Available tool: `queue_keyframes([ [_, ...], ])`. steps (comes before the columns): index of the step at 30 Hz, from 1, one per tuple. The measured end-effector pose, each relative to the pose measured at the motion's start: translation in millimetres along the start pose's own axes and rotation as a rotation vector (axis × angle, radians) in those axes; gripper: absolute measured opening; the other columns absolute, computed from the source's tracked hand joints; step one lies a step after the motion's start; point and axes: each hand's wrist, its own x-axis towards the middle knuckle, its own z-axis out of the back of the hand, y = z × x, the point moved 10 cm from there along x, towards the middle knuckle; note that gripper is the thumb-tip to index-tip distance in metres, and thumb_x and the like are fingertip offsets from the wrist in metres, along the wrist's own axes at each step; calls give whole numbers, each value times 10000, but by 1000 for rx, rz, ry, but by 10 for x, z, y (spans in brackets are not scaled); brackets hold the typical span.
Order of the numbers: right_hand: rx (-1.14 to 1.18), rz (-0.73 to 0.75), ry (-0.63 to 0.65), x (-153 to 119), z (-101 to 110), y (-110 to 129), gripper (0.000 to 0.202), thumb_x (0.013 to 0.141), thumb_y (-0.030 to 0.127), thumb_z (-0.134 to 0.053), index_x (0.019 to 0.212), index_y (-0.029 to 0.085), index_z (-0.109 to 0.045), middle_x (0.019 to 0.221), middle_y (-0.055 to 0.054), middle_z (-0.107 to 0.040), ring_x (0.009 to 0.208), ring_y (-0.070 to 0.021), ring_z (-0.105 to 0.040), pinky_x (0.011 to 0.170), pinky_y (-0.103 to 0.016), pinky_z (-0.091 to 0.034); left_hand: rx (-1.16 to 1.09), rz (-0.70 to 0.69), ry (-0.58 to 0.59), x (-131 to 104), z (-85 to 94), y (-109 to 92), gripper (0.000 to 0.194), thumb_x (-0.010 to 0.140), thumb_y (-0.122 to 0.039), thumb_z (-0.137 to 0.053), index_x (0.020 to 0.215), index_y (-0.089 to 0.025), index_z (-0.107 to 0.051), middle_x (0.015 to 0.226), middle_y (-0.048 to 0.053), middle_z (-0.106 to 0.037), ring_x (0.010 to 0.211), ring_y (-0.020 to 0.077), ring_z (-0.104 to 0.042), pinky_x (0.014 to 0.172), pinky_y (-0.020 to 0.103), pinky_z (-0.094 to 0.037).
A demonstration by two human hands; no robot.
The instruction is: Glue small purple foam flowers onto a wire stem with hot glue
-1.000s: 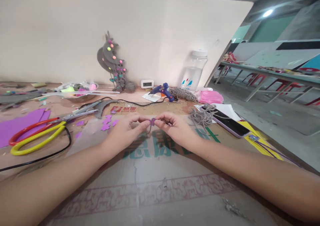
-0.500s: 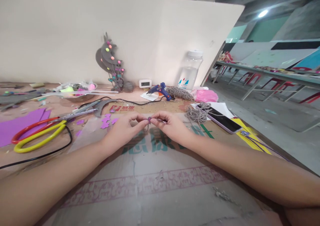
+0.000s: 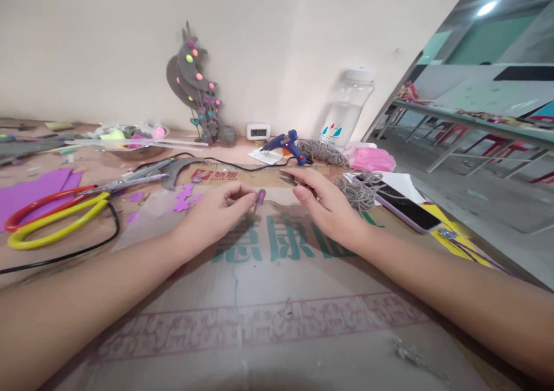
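Probably light and pliable, the purple piece [image 3: 261, 196] suits an edge pinch; the left hand [image 3: 215, 211] has fingers closed on it, the right hand [image 3: 331, 205] grips a thin tool [image 3: 286, 176].

Your left forearm [image 3: 112, 287] and right forearm [image 3: 445, 284] angle inward from the lower corners. Your left hand [image 3: 220, 211] is closed in a pinch; your right hand [image 3: 332, 203], apart from it, is curled, palm inward.

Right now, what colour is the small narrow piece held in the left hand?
The small narrow piece is purple with some grey, best seen in the head view.
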Motion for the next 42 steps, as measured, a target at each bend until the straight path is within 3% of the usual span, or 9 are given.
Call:
queue_keyframes([
  [6,-220,143,77,-40,-118,132,351,901,310,-446,1228,207,-523,842,-61,-576,780,-183,-532,702,-313,-432,-13,-6,-2,8,11,19,187,787,-300,-517,670,-178,-597,632,-15,-570,616,136,-513,575,223,-369],
  [16,-291,152,68,-38,-102,142,264,904,295,-441,1079,170,-594,812,-66,-603,761,-177,-553,681,-288,-429,-38,31,-4,16,-15,66,137,759,-248,-540,645,-184,-582,633,-23,-580,605,130,-520,560,208,-382],
  [25,-346,191,62,-39,-121,184,270,909,293,-426,1070,170,-604,805,-63,-601,765,-179,-554,682,-295,-421,-114,51,-19,1,-7,69,88,712,-211,-583,630,-192,-608,631,-19,-607,585,134,-527,552,214,-387],
  [33,-373,228,77,-44,-138,200,269,915,270,-416,1081,168,-601,812,-62,-594,773,-177,-530,669,-285,-395,4,-53,5,-3,-18,-17,120,756,-200,-533,652,-196,-593,648,-20,-608,627,134,-557,589,213,-410],
  [42,-398,237,71,-51,-142,197,263,912,261,-422,1078,184,-610,774,-50,-568,737,-174,-503,671,-290,-372,-15,-37,29,-4,-39,-14,123,752,-201,-532,642,-193,-585,638,-16,-589,611,135,-537,568,217,-404],
])
